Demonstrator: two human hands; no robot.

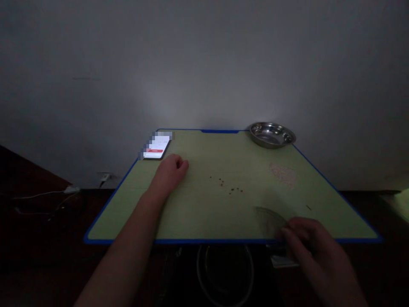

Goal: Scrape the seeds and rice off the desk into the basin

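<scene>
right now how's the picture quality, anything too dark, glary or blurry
All in the head view: dim overall, nearly black below the table; a soft pale glow on the wall; the phone brightest, its left side pixelated; highlights inside the metal bowl; the see-through thing in the right hand smeared, probably by motion.
</scene>
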